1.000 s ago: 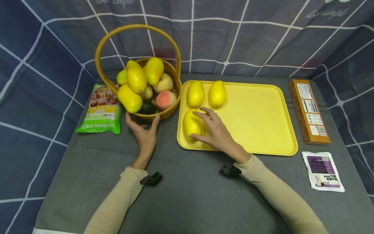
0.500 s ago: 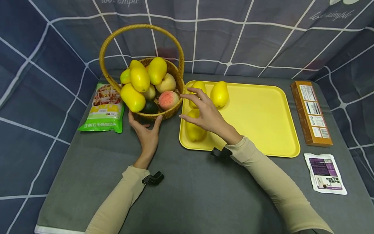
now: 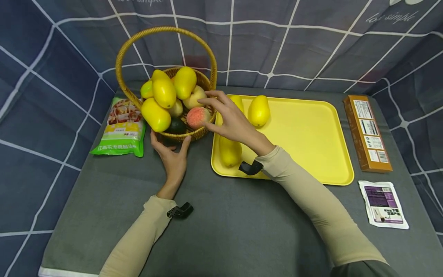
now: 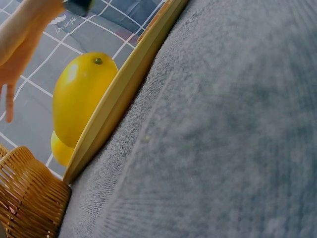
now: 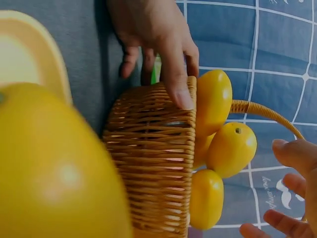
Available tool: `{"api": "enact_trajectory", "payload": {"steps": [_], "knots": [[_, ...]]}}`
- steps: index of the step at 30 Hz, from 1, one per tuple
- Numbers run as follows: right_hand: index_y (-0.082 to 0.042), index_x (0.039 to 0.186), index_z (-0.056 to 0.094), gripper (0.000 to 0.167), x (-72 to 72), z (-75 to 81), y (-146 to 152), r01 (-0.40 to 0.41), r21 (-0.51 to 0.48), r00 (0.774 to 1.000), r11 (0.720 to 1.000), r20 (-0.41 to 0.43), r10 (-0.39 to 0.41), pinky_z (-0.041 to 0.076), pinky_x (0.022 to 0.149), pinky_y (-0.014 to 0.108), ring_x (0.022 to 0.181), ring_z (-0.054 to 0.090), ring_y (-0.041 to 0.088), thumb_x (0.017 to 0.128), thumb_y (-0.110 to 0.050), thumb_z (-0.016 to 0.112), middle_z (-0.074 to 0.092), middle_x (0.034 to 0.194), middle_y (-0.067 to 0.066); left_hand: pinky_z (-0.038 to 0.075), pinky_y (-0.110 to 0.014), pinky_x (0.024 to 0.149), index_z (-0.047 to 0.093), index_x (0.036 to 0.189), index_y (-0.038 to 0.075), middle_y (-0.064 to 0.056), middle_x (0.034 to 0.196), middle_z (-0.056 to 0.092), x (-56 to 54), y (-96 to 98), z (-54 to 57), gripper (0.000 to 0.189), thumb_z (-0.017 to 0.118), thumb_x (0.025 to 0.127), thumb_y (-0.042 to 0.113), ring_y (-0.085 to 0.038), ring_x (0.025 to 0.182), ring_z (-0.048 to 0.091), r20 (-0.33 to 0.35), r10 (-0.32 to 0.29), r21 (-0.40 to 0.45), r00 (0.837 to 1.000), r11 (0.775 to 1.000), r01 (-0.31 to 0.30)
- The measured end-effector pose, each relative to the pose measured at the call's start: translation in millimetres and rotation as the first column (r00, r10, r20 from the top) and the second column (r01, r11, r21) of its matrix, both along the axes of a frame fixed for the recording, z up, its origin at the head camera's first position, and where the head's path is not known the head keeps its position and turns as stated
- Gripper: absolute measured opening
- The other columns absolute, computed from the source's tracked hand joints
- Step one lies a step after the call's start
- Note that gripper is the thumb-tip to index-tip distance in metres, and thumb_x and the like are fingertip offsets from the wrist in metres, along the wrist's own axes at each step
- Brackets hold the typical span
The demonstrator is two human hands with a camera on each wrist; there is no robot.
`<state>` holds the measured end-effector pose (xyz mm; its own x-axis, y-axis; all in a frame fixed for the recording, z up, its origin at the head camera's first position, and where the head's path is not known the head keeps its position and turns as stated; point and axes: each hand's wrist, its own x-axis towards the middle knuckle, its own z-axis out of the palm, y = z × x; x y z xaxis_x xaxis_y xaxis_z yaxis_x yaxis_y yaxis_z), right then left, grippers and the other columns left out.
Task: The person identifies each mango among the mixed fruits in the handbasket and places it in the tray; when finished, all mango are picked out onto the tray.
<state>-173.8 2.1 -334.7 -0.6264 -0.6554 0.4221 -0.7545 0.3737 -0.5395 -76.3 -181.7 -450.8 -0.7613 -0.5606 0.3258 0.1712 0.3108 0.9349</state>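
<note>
A wicker basket [image 3: 200, 134] with a tall hoop handle holds several yellow mangoes [image 3: 164, 93], pale round fruits [image 3: 195, 97], a pink peach [image 3: 195, 117] and a dark green avocado-like fruit [image 3: 176, 126]. My left hand [image 3: 173, 161] rests against the basket's front, thumb and forefinger spread apart; the right wrist view shows the thumb straight on the wicker rim. Over the basket's right side hovers my right hand [image 3: 233, 119], its thumb and fingers apart around the peach's right side. Whether it touches the peach I cannot tell. In the right wrist view the right hand [image 5: 299, 183] holds nothing visible.
A yellow tray [image 3: 304, 142] bears a near mango [image 3: 230, 152], a back mango [image 3: 258, 111] and another mango [image 3: 237, 100] partly hidden by my right hand. Left of the basket lies a green food bag [image 3: 121, 130]. At right are a brown box [image 3: 368, 134] and a white-purple pouch [image 3: 383, 204].
My right hand has left the near mango on the tray and moved left and back to the basket, beside the peach. My left hand has stayed at the basket's front.
</note>
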Motion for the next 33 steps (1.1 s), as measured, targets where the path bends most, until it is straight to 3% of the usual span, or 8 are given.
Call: {"api": "enact_trajectory", "payload": {"steps": [5,10,21,28,33], "knots": [[-0.013,0.138,0.055,0.053,-13.9,8.3,-19.3,-0.058,0.015,0.998,0.998,-0.013,0.059,0.039,0.108,0.034,0.134,0.042,0.024,0.089,-0.022,0.072,0.044,0.143,0.013,0.038,-0.035,0.085,0.008,0.156,0.015,0.001,0.160,0.012,-0.1,0.0,0.8,0.098,0.075,0.087,0.030,-0.014,0.140,0.028,0.009,0.005,0.003,1.000,1.000,-0.005],[-0.012,0.138,0.055,0.053,-27.2,7.7,-38.8,-0.103,0.080,0.995,0.991,0.012,0.103,0.039,0.108,0.035,0.134,0.042,0.025,0.090,-0.029,0.072,0.044,0.143,0.015,0.039,-0.035,0.085,0.008,0.156,0.016,0.002,0.160,0.012,0.5,-0.5,1.3,0.098,0.076,0.087,0.032,-0.014,0.140,0.027,0.025,0.008,0.001,1.000,1.000,-0.009],[-0.015,0.145,0.046,0.063,-54.5,14.5,-69.4,-0.139,0.166,0.990,0.976,0.049,0.133,0.039,0.106,0.029,0.129,0.045,0.023,0.091,-0.033,0.071,0.042,0.142,0.011,0.039,-0.036,0.085,0.007,0.157,0.016,0.001,0.160,0.011,-0.1,-1.7,2.1,0.100,0.076,0.087,0.029,-0.014,0.141,0.026,0.032,0.002,0.020,1.000,1.000,-0.003],[-0.021,0.150,0.040,0.074,-64.6,19.1,-87.6,-0.152,0.217,0.988,0.964,0.046,0.146,0.037,0.105,0.026,0.130,0.041,0.021,0.087,-0.042,0.073,0.036,0.147,0.011,0.038,-0.049,0.087,0.007,0.155,0.002,-0.012,0.159,0.012,8.1,10.3,35.1,0.096,0.074,0.088,0.015,-0.023,0.140,0.027,0.035,-0.013,0.048,0.999,0.999,0.011],[-0.031,0.154,0.031,0.084,-65.5,26.5,-103.1,-0.160,0.300,0.986,0.940,0.098,0.136,0.035,0.110,0.028,0.145,0.026,0.022,0.084,-0.045,0.074,0.016,0.161,0.009,0.037,-0.049,0.087,0.007,0.155,0.002,-0.013,0.160,0.011,9.1,10.4,35.0,0.096,0.074,0.088,0.016,-0.025,0.140,0.027,0.047,-0.016,0.053,0.999,0.999,0.013]]}}
